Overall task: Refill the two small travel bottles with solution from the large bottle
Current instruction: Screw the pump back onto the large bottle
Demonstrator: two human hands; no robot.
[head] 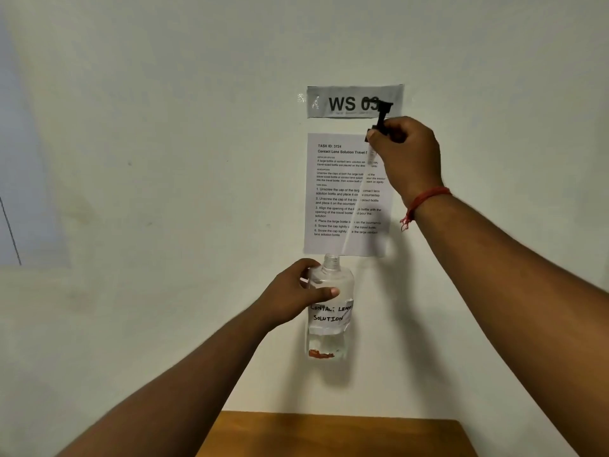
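My left hand (290, 296) grips the large clear bottle (330, 324), held up in front of the wall, upright, its neck uncapped. A handwritten label on it reads "Contact Lens Solution", and a little liquid shows near its bottom. My right hand (403, 153) is raised higher and to the right, closed on the black pump top (382, 117). The pump's thin clear tube hangs down toward the bottle's mouth. No small travel bottles are in view.
A "WS 03" sign (346, 102) and a printed task sheet (342, 199) are taped to the white wall behind the bottle. The edge of a wooden table (329, 433) shows at the bottom.
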